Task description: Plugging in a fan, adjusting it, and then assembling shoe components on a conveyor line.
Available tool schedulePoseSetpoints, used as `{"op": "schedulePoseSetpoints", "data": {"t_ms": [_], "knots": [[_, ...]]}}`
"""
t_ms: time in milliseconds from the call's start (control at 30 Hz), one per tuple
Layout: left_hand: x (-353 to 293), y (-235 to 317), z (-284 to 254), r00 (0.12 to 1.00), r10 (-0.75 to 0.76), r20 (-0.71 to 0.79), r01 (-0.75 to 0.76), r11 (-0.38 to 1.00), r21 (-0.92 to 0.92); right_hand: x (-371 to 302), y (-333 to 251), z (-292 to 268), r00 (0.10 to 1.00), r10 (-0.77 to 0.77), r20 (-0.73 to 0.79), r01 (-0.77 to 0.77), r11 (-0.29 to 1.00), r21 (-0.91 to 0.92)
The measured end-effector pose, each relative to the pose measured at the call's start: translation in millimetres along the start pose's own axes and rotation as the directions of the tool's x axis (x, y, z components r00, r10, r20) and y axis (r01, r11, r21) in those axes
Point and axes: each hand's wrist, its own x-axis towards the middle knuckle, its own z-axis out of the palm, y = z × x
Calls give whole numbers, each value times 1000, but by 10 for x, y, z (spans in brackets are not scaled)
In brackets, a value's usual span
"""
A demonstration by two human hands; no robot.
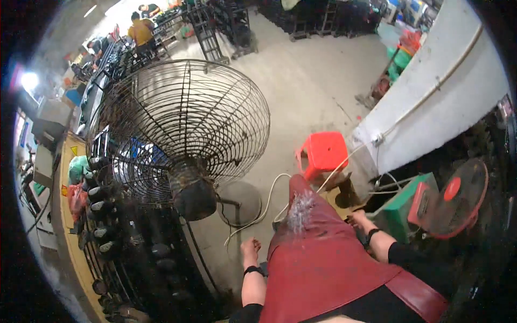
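My left hand (250, 250) hangs beside the red apron (323, 253), its fingers curled in and nothing visible in them. On the other side of the apron, my right hand (357, 219) is low, with its fingers bent and no object showing in it. Dark bands circle both wrists. Just beyond the right hand sits an open cardboard box (340, 200); whether the hand touches it I cannot tell. A large black-caged fan (196, 188) stands ahead of my left hand, on a round base (240, 203).
A red plastic stool (327, 153) stands ahead. Pale cord (267, 210) loops over the floor. At right are a green box (404, 202), a red round fan (458, 196) and a white pillar (425, 102). Dark parts line the left bench; a person in yellow (141, 32) sits far off.
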Motion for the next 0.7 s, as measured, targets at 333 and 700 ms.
{"op": "schedulePoseSetpoints", "data": {"t_ms": [333, 700], "knots": [[353, -93, -110, 951, -243, -192, 222, 967, -124, 369, -459, 0, 942, -276, -192, 267, 961, -76], [446, 279, 930, 940, 115, -323, -133, 991, -34, 1910, -1893, 264, 787, -568, 242, 617, 738, -275]]}}
